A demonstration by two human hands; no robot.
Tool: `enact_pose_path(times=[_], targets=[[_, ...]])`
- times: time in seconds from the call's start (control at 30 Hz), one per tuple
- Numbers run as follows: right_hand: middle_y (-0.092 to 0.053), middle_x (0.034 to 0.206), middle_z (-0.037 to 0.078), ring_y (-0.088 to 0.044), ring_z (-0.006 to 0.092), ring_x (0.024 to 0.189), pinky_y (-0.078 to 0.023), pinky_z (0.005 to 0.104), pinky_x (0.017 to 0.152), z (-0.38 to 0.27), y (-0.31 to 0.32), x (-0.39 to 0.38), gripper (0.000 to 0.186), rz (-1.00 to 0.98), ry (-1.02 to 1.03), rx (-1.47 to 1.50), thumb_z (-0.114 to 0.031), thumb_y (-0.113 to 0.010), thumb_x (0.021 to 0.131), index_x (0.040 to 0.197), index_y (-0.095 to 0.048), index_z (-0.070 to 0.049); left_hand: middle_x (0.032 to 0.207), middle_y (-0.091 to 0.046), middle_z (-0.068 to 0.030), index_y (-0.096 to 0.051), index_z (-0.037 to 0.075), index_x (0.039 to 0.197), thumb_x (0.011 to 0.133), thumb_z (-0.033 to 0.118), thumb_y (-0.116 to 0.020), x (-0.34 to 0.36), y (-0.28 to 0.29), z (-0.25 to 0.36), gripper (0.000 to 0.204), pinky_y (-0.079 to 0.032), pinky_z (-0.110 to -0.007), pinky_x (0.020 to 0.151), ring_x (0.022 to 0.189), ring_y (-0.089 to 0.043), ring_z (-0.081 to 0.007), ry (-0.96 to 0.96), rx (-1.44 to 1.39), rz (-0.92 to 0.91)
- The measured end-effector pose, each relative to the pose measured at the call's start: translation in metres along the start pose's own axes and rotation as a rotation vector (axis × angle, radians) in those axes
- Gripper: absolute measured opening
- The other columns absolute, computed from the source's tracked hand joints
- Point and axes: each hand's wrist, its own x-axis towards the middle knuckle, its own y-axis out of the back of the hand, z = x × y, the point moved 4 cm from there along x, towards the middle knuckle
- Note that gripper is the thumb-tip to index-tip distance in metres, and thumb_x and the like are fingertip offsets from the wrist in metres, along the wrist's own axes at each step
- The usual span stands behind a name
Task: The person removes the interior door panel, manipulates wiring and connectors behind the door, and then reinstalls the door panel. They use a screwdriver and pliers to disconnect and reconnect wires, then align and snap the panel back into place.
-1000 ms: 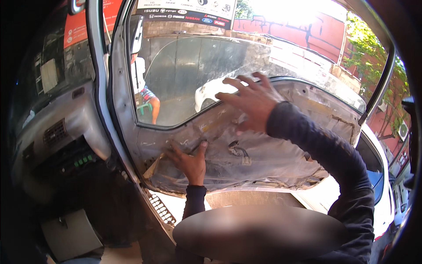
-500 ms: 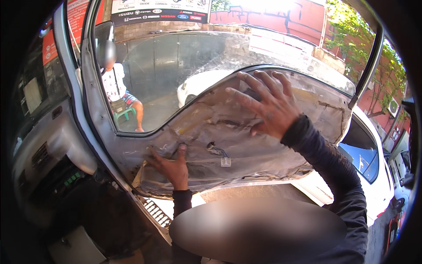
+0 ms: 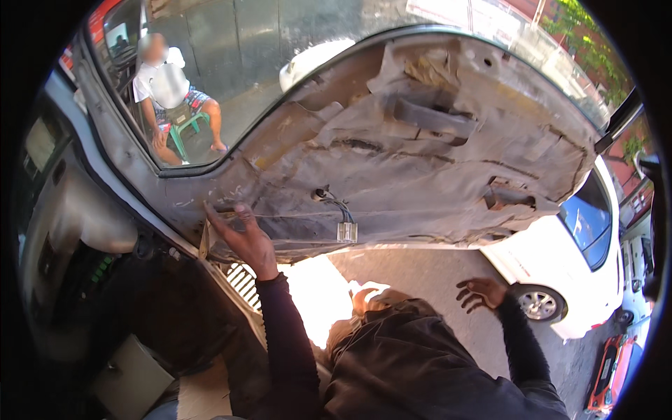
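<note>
An opened vehicle door (image 3: 185, 192) stands before me, its trim off and a crumpled grey plastic sheet (image 3: 413, 189) over its inner side. My left hand (image 3: 246, 241) is at the door's lower front corner, thumb and fingers apart, by the sheet's edge; whether it presses on the metal I cannot tell. From a hole in the sheet hangs a short bundle of wires (image 3: 343, 204) with a pale connector (image 3: 347, 232), right of that hand. My right hand (image 3: 483, 292) is off the door, low on the right, fingers loosely bent and apart, holding nothing.
Beyond the window a person (image 3: 168, 91) sits on a green stool (image 3: 183, 131). A white car (image 3: 518, 269) is parked close by on the right, past the door's rear edge. The dashboard (image 3: 91, 210) lies to my left, with a pale box-like panel (image 3: 136, 378) below it.
My right hand has left the upper part of the door and dropped down to the right. My left hand stays near the lower front corner. The view has tilted downward.
</note>
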Motion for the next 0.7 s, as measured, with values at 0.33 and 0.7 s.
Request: enact_pose_path(times=[0.33, 0.7], targets=[[-0.074, 0.109, 0.012, -0.071, 0.0280, 0.084, -0.059, 0.0445, 0.074, 0.254, 0.016, 0.079, 0.048, 0.245, -0.414, -0.527, -0.033, -0.068, 0.095, 0.136, -0.061, -0.009, 0.126, -0.059, -0.0210, -0.054, -0.012, 0.128, 0.105, 0.031, -0.055, -0.039, 0.025, -0.046, 0.049, -0.046, -0.040, 0.100, 0.112, -0.058, -0.0286, 0.209, -0.126, 0.348], [-0.061, 0.073, 0.002, -0.058, 0.0150, 0.064, -0.047, 0.0306, 0.057, 0.074, 0.267, 0.044, 0.015, 0.612, -0.140, -0.520, -0.010, -0.068, 0.080, 0.094, -0.068, -0.005, 0.103, -0.063, -0.0070, -0.061, 0.005, 0.119, 0.095, 0.019, -0.061, -0.269, -0.035, -0.125, 0.028, -0.051, -0.033, 0.071, 0.087, -0.067, -0.0217, 1.078, -0.330, -0.201]])
